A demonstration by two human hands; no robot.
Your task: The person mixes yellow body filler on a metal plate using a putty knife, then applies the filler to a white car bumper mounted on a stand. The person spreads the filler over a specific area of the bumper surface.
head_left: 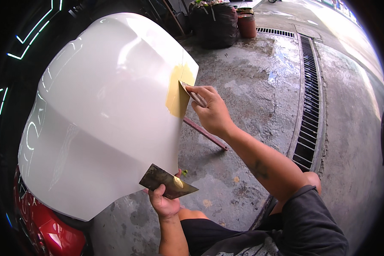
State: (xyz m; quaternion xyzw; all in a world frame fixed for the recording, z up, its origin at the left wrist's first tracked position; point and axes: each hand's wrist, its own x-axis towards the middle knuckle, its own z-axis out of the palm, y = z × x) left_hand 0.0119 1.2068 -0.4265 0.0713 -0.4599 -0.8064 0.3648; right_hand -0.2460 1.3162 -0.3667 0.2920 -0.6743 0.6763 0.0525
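A large white car hood (98,98) lies in front of me, with a patch of yellow body filler (175,94) near its right edge. My right hand (213,109) is closed around the handle of a putty knife (193,96), whose blade touches the filler patch. Lower down, my left hand (164,205) grips a dark, flat mixing plate (160,179) between thumb and fingers. A small dab of yellow filler (178,182) sits on the plate. The fingers behind the plate are mostly hidden.
A reddish metal stand leg (207,134) sticks out from under the hood onto the wet concrete floor (243,85). At lower left is a red car part (55,230). A drain grate (307,106) runs along the right. Farther off stand a black bag (213,25) and a red bucket (246,24).
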